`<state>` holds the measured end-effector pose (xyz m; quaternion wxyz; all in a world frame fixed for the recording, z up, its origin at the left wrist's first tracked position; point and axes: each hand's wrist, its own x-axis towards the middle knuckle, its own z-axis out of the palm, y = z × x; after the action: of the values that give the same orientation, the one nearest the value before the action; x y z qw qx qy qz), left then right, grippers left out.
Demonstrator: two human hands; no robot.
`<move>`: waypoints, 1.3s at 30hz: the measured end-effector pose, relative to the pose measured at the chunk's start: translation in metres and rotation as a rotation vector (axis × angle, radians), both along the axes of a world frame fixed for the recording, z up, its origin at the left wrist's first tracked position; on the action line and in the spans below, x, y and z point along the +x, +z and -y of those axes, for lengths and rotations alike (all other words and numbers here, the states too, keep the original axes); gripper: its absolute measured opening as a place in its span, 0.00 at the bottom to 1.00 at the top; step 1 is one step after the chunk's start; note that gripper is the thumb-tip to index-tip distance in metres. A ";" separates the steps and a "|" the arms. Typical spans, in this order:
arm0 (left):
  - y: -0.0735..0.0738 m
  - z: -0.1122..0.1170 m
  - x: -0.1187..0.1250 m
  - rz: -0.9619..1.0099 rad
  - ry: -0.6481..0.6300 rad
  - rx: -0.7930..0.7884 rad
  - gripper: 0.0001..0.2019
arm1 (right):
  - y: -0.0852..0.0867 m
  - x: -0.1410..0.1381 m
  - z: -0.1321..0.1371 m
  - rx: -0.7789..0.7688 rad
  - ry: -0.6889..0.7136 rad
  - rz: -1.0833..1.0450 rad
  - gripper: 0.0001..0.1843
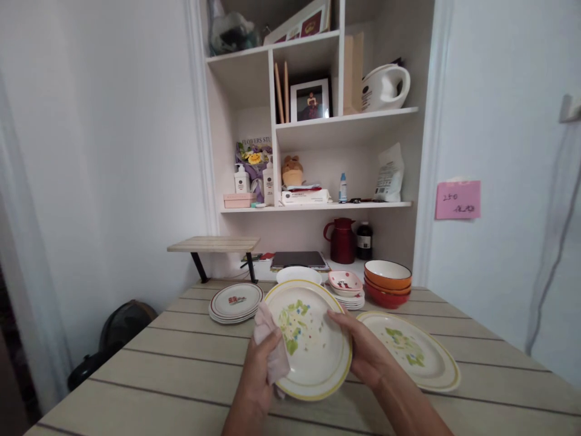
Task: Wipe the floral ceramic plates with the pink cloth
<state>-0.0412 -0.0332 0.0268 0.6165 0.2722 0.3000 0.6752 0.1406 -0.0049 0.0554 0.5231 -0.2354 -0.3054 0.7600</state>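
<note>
A round cream plate [313, 357] with a yellow rim and a green leaf pattern is held up, tilted toward me, above the table. My left hand [261, 366] is closed on a pale pink cloth [271, 342], which is pressed over the plate's left edge. On the opposite side my right hand [363, 351] grips the rim, thumb on the face and fingers hidden behind. To the right of it, an oval plate [436, 360] of the same pattern lies on the table.
Stacked plates [236, 301] sit at left, beside a small raised shelf [213, 244]. Behind are a white plate [298, 275], small dishes [345, 282] and orange and red bowls [388, 284]. A dark red jug [342, 242] stands farther back under the shelving [345, 127].
</note>
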 end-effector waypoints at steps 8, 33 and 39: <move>-0.004 0.004 -0.014 -0.103 -0.156 0.031 0.27 | 0.007 0.018 0.011 0.165 0.185 0.096 0.44; -0.013 -0.010 0.016 0.175 -0.145 -0.102 0.23 | -0.025 -0.036 0.004 0.076 -0.529 0.066 0.44; -0.017 -0.011 0.019 0.166 -0.135 -0.132 0.25 | -0.027 -0.044 0.007 0.089 -0.546 0.011 0.41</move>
<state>-0.0226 -0.0227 0.0096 0.6997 0.1939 0.2727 0.6312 0.0964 -0.0124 0.0280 0.7169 -0.2898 -0.2665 0.5753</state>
